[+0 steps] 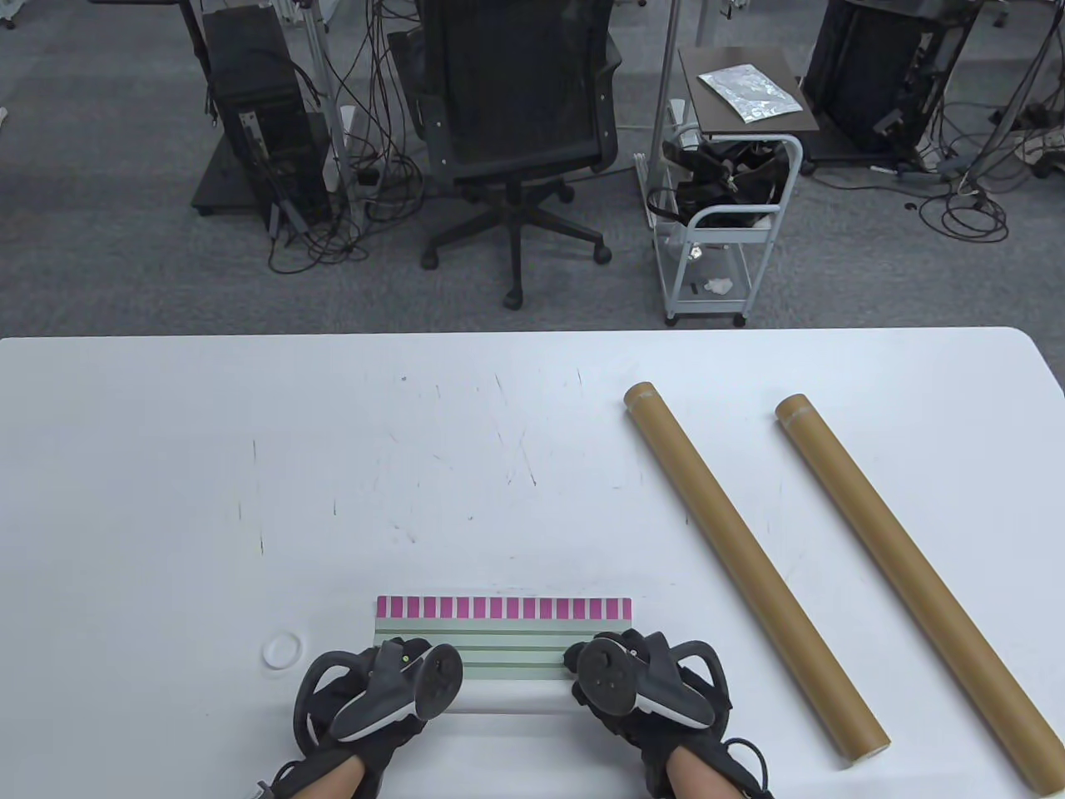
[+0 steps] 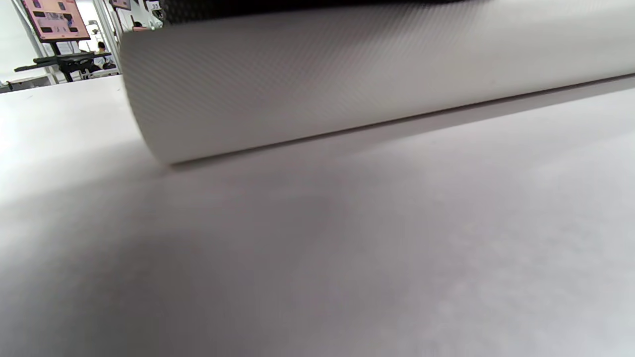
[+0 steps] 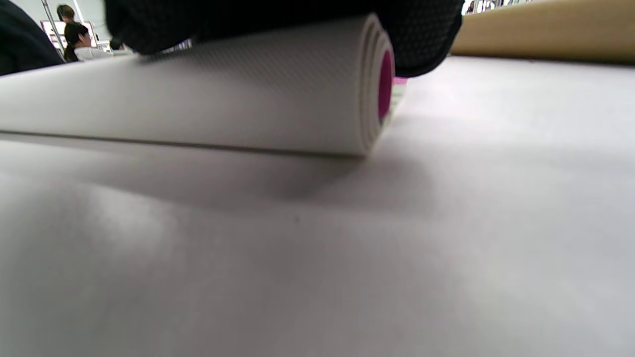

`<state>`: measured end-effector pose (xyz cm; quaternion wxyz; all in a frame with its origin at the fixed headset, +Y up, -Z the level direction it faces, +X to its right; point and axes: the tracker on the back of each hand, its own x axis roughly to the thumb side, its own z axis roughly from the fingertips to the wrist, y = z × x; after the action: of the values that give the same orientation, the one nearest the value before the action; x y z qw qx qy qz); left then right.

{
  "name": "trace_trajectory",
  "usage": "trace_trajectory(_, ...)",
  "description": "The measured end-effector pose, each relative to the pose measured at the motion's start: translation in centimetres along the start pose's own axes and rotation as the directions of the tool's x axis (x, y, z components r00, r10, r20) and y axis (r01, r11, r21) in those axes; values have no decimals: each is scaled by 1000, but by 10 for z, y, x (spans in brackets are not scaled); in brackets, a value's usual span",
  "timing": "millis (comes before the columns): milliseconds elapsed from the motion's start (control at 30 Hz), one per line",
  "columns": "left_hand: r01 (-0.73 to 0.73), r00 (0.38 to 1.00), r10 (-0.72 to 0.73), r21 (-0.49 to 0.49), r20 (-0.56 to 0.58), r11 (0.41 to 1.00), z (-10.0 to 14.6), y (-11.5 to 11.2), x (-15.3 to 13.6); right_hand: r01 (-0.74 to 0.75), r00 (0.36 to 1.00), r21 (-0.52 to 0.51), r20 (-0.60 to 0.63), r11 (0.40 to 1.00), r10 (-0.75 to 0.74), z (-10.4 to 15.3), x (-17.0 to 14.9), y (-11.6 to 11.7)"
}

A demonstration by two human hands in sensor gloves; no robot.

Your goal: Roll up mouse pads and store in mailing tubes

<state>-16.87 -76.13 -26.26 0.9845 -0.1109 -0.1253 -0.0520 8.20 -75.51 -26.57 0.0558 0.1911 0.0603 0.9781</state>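
An office – a black desk chair [image 1: 516,125], computer towers [image 1: 258,100], tangled cables [image 1: 973,208] on grey carpet.

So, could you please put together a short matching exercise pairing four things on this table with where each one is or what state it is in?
Things:
1. mouse pad
2. left hand
3. nearer mailing tube
4. white ring

Places or states:
A. lies flat on the table just left of the pad
B. partly rolled, with a pink-striped edge still flat
C. rests on the left end of the roll
D. lies diagonally, right of the pad, with a second tube beyond it

Pairs: 1-B, 2-C, 3-D, 4-A
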Motion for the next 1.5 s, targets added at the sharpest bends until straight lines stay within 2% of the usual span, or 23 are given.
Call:
trace_trajectory(100, -46, 999, 46, -24, -12, 999, -3, -1, -3, -36, 999, 9, 24, 999, 36, 1, 3, 2)
trace_trajectory(300, -7, 1000, 7, 6, 4, 1000, -2, 0, -4, -51, 999, 21, 4, 998, 51, -2, 4, 5)
trace_trajectory(500, -119, 991, 124, -68, 59, 991, -3, -1, -19, -71, 997, 41, -37, 997, 73, -6, 3, 9)
trace_trajectory(600, -59, 997, 62, -51, 51, 997, -2, 1, -14, -28, 998, 55, -54, 998, 31, -6, 0, 9)
trace_trajectory(667, -22, 998, 25, -46, 56, 999, -1, 3, -10, -60, 997, 57, -43, 997, 62, -6, 1, 9)
trace_trajectory(933, -46, 992, 57, -104, 110, 994, 10, 7, -3, -13, 1000, 179, 20, 984, 10, -1, 4, 6)
trace_trajectory(1167, -19, 995, 29, -106, 93, 994, 8, 6, -2, 20, 1000, 167, 20, 986, -24, 0, 1, 6)
trace_trajectory(1300, -29, 996, 39, -115, 84, 993, 6, 7, -4, 124, 992, 217, 3, 968, -128, -3, -5, 8)
trace_trajectory(1467, 3, 996, 5, -96, 88, 995, 9, 6, -2, 61, 998, 205, -3, 977, -61, -5, -3, 10)
trace_trajectory(1500, 40, 996, -36, -56, 80, 998, 11, 8, 0, 75, 997, 198, -12, 977, -74, -5, -3, 11)
